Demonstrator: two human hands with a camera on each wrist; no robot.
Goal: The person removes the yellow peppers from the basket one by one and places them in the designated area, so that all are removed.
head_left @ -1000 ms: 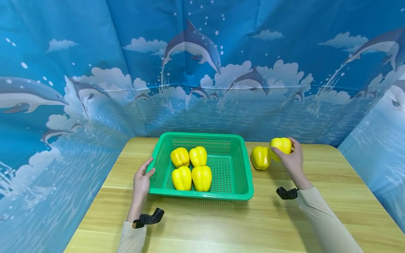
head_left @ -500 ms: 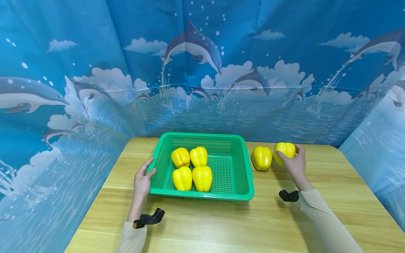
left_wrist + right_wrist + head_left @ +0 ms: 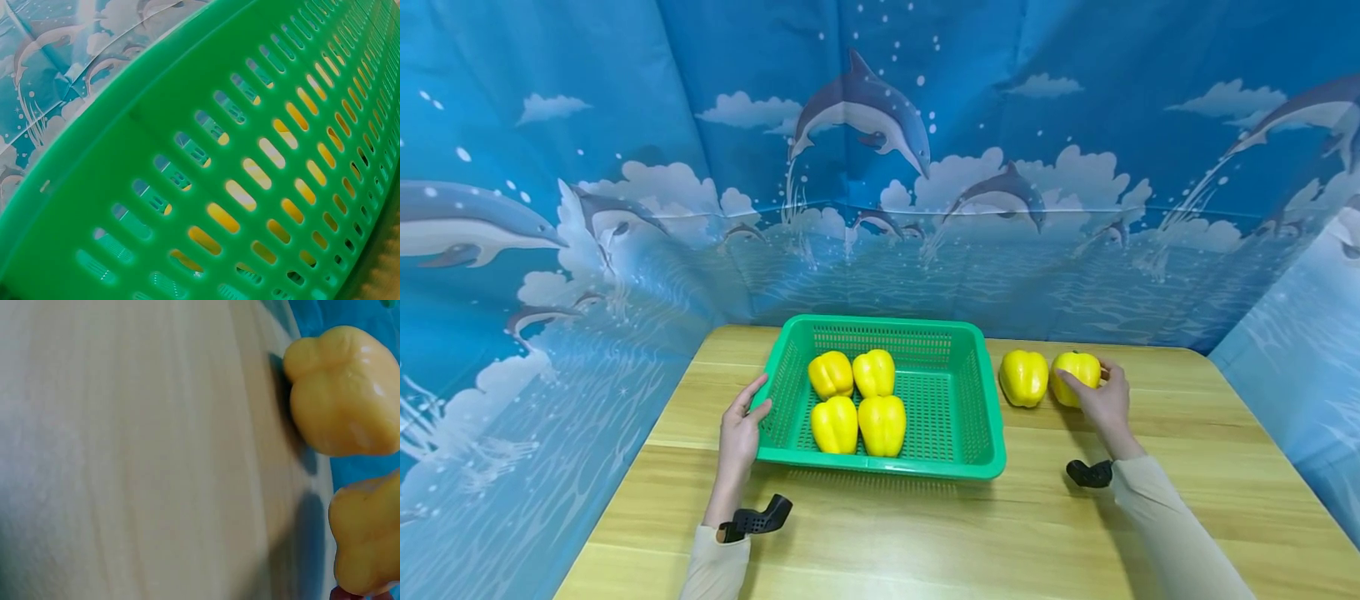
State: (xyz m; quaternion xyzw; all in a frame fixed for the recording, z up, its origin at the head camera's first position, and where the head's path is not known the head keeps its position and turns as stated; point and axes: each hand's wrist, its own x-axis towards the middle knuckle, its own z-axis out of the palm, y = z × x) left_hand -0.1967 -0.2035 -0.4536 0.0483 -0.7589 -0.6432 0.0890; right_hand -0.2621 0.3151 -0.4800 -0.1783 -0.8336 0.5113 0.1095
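Four-lobed yellow bell peppers fill the left half of a green plastic basket [image 3: 917, 468], several in all, one of them the near-left pepper [image 3: 835, 425]. My left hand [image 3: 739, 429] holds the basket's left rim, thumb over the edge; its other fingers are partly hidden. From outside, the slotted basket wall [image 3: 156, 125] fills the left wrist view. Right of the basket, my right hand [image 3: 1105, 398] grips a yellow bell pepper [image 3: 1075, 375] at table level, thumb at its near side. Another bell pepper [image 3: 1024, 378] stands just left of it. The right wrist view shows the gripped pepper [image 3: 369, 537] cut off at the edge.
The wooden table [image 3: 925, 542] carries the basket and loose peppers. A blue dolphin-print curtain [image 3: 880, 267] rises behind the table's back edge and along both sides. Black camera mounts [image 3: 763, 515] sit on both wrists.
My right hand has moved the gripped pepper right and down, from raised against the other pepper to table level beside it, with a small gap. My left hand stays at the basket.
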